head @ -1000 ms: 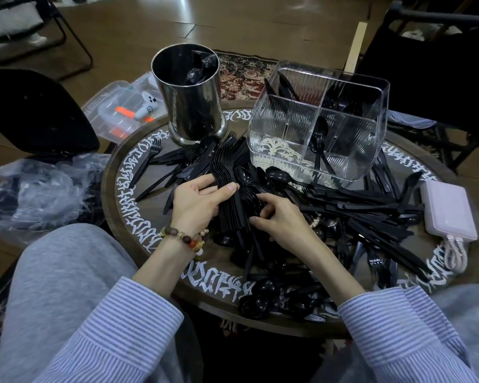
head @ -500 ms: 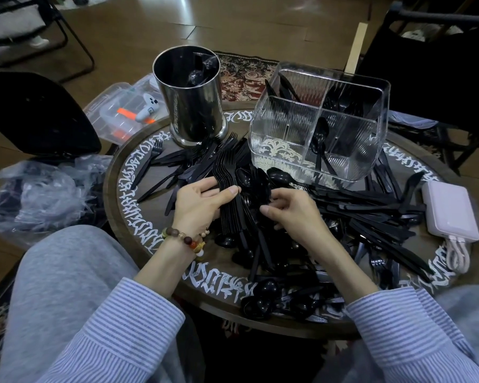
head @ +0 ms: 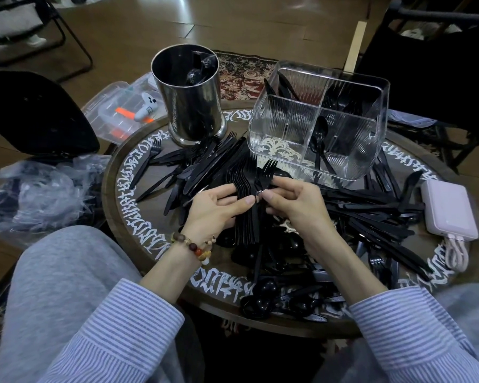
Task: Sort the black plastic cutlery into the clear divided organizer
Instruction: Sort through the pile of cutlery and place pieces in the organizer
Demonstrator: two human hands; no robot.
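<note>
I see a stack of black forks (head: 246, 189) held just above the round tabletop (head: 127, 205), tines pointing away toward the clear organizer (head: 318, 120). My left hand (head: 213, 211) cradles the stack, its fingers curled under the handles and thumb lying across the top. My right hand (head: 293, 203) pinches the fork necks between thumb and fingertips. The organizer stands at the far side of the tabletop and holds a spoon (head: 320, 139) in its middle compartment. Loose black cutlery (head: 371, 214) lies heaped around both hands. A steel canister (head: 188, 95) stands to the left of the organizer, and a pale power bank (head: 448, 208) lies at the right edge.
</note>
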